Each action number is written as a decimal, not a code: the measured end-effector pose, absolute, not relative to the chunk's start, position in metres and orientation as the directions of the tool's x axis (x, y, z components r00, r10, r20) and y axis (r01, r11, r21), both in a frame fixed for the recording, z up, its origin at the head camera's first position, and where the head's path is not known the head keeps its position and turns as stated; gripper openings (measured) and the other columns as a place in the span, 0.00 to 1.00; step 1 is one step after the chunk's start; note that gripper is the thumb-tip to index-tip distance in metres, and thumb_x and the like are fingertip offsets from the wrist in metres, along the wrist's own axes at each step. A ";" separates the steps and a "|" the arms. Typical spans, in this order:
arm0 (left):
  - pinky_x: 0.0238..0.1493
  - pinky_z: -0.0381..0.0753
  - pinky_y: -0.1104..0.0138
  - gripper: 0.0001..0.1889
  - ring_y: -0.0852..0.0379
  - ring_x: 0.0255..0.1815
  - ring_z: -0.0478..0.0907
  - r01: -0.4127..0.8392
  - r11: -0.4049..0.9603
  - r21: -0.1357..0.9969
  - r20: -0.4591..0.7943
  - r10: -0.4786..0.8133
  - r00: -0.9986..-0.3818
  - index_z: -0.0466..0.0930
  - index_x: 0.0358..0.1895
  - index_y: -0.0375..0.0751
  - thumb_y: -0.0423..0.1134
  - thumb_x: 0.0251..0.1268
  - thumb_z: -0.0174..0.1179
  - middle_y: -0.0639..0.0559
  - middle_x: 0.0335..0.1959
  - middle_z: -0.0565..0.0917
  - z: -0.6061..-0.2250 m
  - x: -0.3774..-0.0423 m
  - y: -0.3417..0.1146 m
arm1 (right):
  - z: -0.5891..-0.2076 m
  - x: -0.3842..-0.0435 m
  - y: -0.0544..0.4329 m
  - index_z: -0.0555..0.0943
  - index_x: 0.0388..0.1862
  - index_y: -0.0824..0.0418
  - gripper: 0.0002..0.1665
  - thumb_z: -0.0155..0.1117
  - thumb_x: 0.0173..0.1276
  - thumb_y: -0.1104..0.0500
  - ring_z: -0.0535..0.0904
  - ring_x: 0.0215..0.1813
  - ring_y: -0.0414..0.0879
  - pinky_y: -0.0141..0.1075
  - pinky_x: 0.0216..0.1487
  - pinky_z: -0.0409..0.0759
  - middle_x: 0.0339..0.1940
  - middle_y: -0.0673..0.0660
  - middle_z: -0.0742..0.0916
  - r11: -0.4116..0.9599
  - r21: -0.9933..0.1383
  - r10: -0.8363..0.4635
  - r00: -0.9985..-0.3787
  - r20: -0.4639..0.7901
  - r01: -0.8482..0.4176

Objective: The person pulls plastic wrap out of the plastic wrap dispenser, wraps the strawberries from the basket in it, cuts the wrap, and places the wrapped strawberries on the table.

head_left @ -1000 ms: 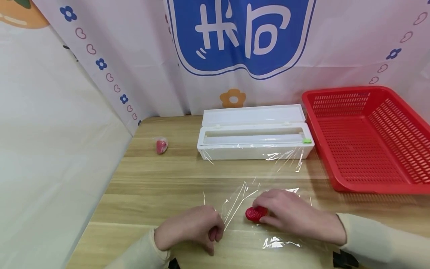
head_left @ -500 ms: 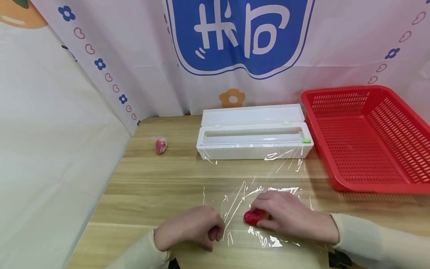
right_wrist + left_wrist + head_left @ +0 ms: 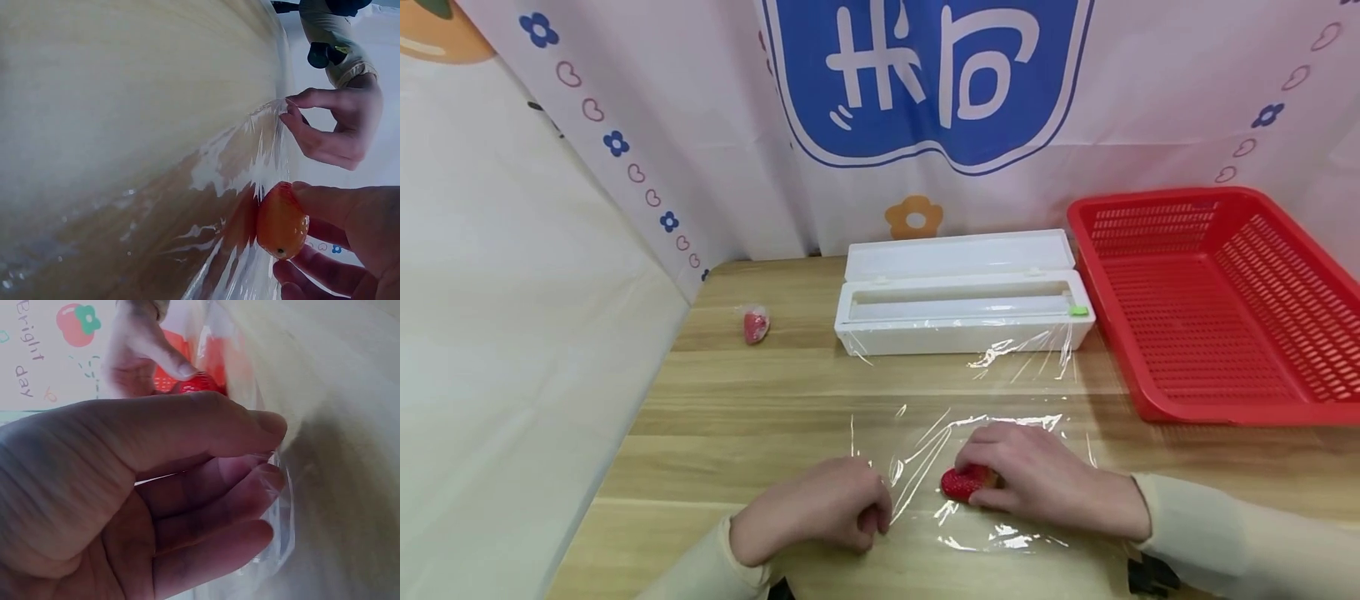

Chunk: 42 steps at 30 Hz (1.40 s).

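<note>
A sheet of clear plastic wrap (image 3: 1003,537) stretches over the table from the white wrap dispenser (image 3: 966,337), whose lid stands up. My left hand (image 3: 823,504) pinches the sheet's near left corner between thumb and fingertips; the left wrist view shows the wrap (image 3: 284,531) hanging by those fingers. To the right, my right hand (image 3: 1045,479) grips a red strawberry (image 3: 961,483) over the wrap. From the right wrist, the strawberry (image 3: 282,225) shows its paler orange end, thumb on one side and fingers on the other, close against the film.
A small red strawberry in film (image 3: 756,325) lies at the back left of the wooden table (image 3: 715,442). A red plastic basket (image 3: 1142,392) stands on the right, beside the dispenser. Behind hangs a printed white cloth (image 3: 722,167).
My right hand and the strawberry have shifted slightly left and settled. The creases and glints in the wrap have changed. My left hand keeps its pinch, and the head view has drifted a little.
</note>
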State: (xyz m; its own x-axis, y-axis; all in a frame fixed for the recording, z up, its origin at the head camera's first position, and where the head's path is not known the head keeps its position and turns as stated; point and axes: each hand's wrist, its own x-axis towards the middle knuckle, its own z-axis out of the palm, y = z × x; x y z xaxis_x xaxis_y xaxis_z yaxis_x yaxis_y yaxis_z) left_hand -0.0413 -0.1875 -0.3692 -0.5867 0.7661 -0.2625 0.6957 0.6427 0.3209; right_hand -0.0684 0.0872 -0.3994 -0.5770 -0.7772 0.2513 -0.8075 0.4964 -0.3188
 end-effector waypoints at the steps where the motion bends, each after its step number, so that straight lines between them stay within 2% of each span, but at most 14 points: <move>1: 0.23 0.61 0.85 0.12 0.75 0.20 0.65 0.706 0.631 0.322 -0.245 0.776 -0.581 0.87 0.23 0.53 0.28 0.41 0.62 0.66 0.17 0.79 -0.368 -0.041 -0.188 | -0.400 -0.069 0.087 0.84 0.39 0.44 0.14 0.76 0.54 0.48 0.78 0.39 0.33 0.30 0.37 0.80 0.36 0.39 0.84 0.493 -0.318 -0.779 -0.574 0.254 -0.810; 8: 0.29 0.67 0.85 0.09 0.74 0.25 0.69 0.706 0.608 0.363 -0.179 0.789 -0.587 0.90 0.27 0.51 0.30 0.50 0.67 0.63 0.23 0.80 -0.361 -0.044 -0.193 | -0.400 -0.069 0.087 0.84 0.40 0.44 0.16 0.77 0.52 0.47 0.78 0.39 0.33 0.31 0.38 0.81 0.36 0.39 0.84 0.492 -0.309 -0.785 -0.568 0.246 -0.814; 14: 0.36 0.74 0.83 0.03 0.74 0.30 0.74 0.689 0.598 0.409 -0.152 0.790 -0.594 0.90 0.32 0.50 0.37 0.60 0.68 0.63 0.29 0.83 -0.359 -0.049 -0.196 | -0.397 -0.068 0.088 0.85 0.42 0.43 0.14 0.68 0.62 0.39 0.78 0.40 0.33 0.31 0.39 0.81 0.38 0.38 0.84 0.528 -0.323 -0.778 -0.600 0.187 -0.785; 18: 0.37 0.77 0.82 0.02 0.76 0.30 0.75 0.626 0.604 0.493 -0.144 0.766 -0.626 0.89 0.34 0.47 0.37 0.62 0.67 0.62 0.29 0.87 -0.360 -0.053 -0.197 | -0.397 -0.067 0.090 0.85 0.44 0.43 0.20 0.64 0.63 0.33 0.80 0.43 0.34 0.33 0.41 0.82 0.40 0.39 0.85 0.525 -0.329 -0.778 -0.599 0.189 -0.785; 23: 0.35 0.79 0.81 0.03 0.76 0.28 0.76 0.549 0.593 0.590 -0.115 0.734 -0.669 0.88 0.35 0.43 0.35 0.64 0.65 0.57 0.29 0.88 -0.363 -0.058 -0.199 | -0.396 -0.067 0.095 0.85 0.48 0.45 0.32 0.67 0.54 0.26 0.80 0.47 0.36 0.36 0.45 0.84 0.45 0.41 0.85 0.497 -0.323 -0.795 -0.572 0.204 -0.805; 27: 0.32 0.80 0.79 0.05 0.75 0.27 0.76 0.476 0.580 0.661 -0.109 0.701 -0.704 0.88 0.36 0.40 0.34 0.66 0.63 0.55 0.28 0.88 -0.365 -0.060 -0.202 | -0.397 -0.067 0.098 0.84 0.51 0.46 0.32 0.73 0.51 0.32 0.81 0.50 0.38 0.38 0.47 0.84 0.49 0.42 0.85 0.471 -0.303 -0.819 -0.538 0.199 -0.828; 31: 0.32 0.81 0.77 0.05 0.74 0.27 0.76 0.451 0.575 0.682 -0.098 0.683 -0.724 0.88 0.38 0.40 0.34 0.67 0.62 0.56 0.29 0.88 -0.367 -0.063 -0.206 | -0.397 -0.068 0.098 0.85 0.50 0.46 0.24 0.75 0.55 0.41 0.82 0.51 0.39 0.39 0.49 0.85 0.49 0.42 0.86 0.473 -0.308 -0.819 -0.541 0.192 -0.826; 36: 0.35 0.81 0.75 0.06 0.73 0.31 0.77 0.441 0.579 0.685 -0.104 0.677 -0.728 0.88 0.40 0.42 0.35 0.68 0.61 0.54 0.33 0.89 -0.367 -0.068 -0.212 | -0.395 -0.074 0.098 0.85 0.44 0.43 0.13 0.73 0.60 0.46 0.82 0.47 0.34 0.37 0.48 0.84 0.44 0.38 0.86 0.473 -0.409 -0.799 -0.575 0.174 -0.781; 42: 0.35 0.82 0.74 0.07 0.71 0.31 0.77 0.433 0.567 0.701 -0.120 0.692 -0.712 0.88 0.42 0.41 0.35 0.69 0.61 0.51 0.34 0.88 -0.367 -0.075 -0.218 | -0.396 -0.084 0.100 0.86 0.41 0.44 0.10 0.73 0.60 0.50 0.82 0.41 0.31 0.32 0.45 0.83 0.38 0.37 0.87 0.431 -0.552 -0.793 -0.592 0.146 -0.714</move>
